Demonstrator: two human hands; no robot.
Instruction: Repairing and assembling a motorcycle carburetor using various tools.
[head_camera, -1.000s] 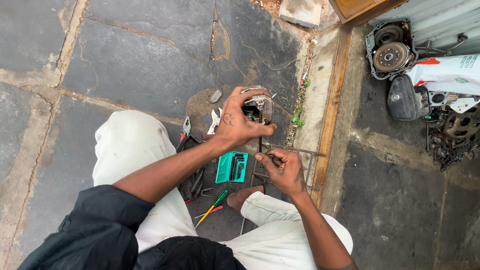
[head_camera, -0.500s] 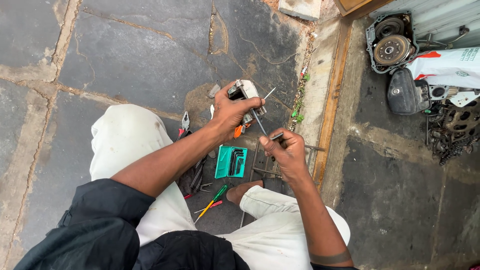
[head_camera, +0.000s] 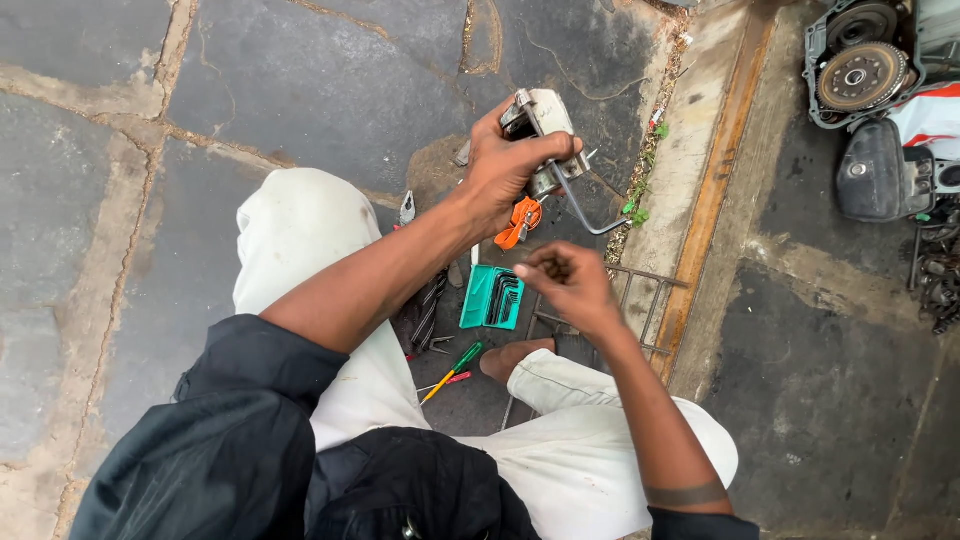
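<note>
The left hand (head_camera: 505, 165) grips a pale metal part (head_camera: 540, 125) with a bent tube, held above the green case (head_camera: 492, 297). The case lies open on the stone floor (head_camera: 300, 80), holding a row of dark hex keys (head_camera: 505, 297). Just right of the case, the right hand (head_camera: 565, 285) pinches something too small to tell.

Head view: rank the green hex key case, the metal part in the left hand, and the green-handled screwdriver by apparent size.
1. Metal part, though it is raised nearer the camera and partly covered by the left hand.
2. Green hex key case.
3. Green-handled screwdriver, long but thin.
</note>
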